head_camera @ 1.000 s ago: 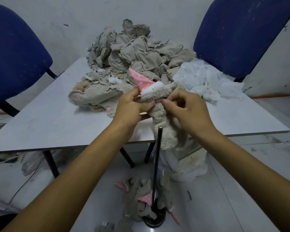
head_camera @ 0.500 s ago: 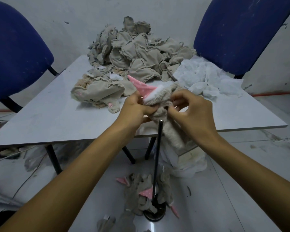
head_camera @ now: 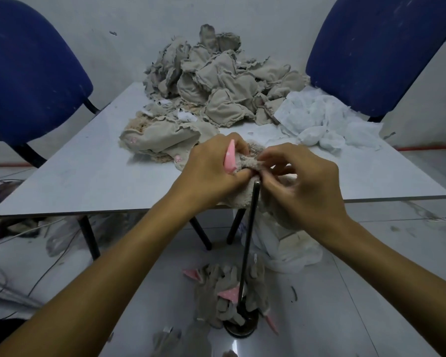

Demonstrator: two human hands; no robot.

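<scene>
Holding: a furry beige toy skin (head_camera: 251, 161) with a pink pointed hat (head_camera: 230, 157), pinched between both my hands just above the counter's near edge.
Left hand (head_camera: 211, 173): my fingers curl round the hat end.
Right hand (head_camera: 304, 184): my fingertips pinch the furry edge.
Beneath: the tip of an upright black rod (head_camera: 247, 240) meets the skin; its base stands on the floor among grey and pink pieces (head_camera: 224, 287).
Counter (head_camera: 88, 181): a heap of beige skins (head_camera: 216, 81), with white fabric (head_camera: 325, 122) to its right.
Beyond: blue chairs (head_camera: 31, 81) at both far corners.
</scene>
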